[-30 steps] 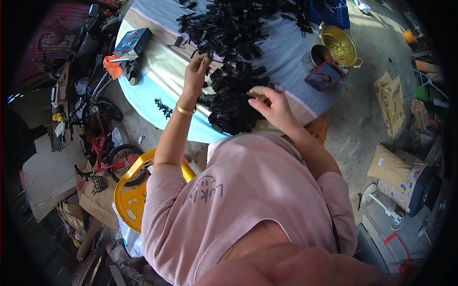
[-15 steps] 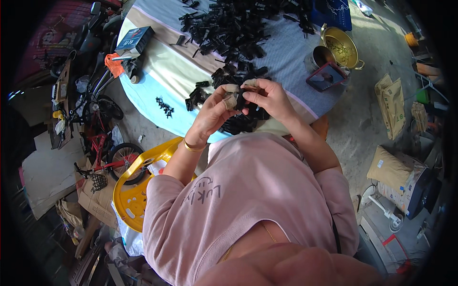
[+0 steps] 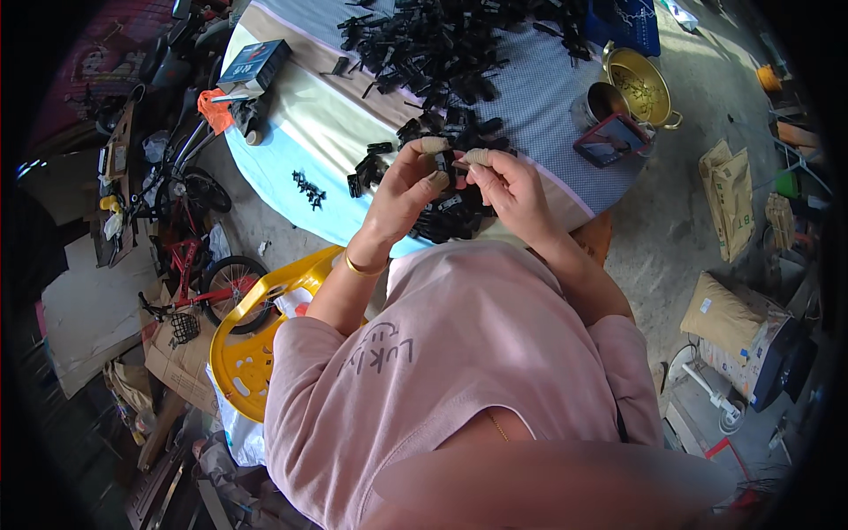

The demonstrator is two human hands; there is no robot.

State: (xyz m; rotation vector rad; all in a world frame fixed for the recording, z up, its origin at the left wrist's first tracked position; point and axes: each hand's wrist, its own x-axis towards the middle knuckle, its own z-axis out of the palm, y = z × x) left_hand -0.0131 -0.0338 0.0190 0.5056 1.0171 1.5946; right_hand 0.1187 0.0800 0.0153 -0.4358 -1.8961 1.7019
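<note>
Between the taped thumb and forefinger of my left hand is a small black plastic part, held just above the table's near side. My right hand is close beside it, its taped forefinger and thumb pinched together at the part's right edge. Whatever lies in that pinch is too small to make out. Beneath both hands spreads a near heap of similar black plastic parts. A much larger heap of black parts covers the far side. Several tiny black pieces lie in a separate group to the left.
A striped cloth covers the round table. On it are a blue box, an orange cloth, a metal pot, a gold two-handled pot, a phone and a blue basket. A yellow chair stands left.
My right fingers have drawn slightly away from the black part's face and now pinch at its right side. The left hand keeps its hold. The whole view has shifted a little.
</note>
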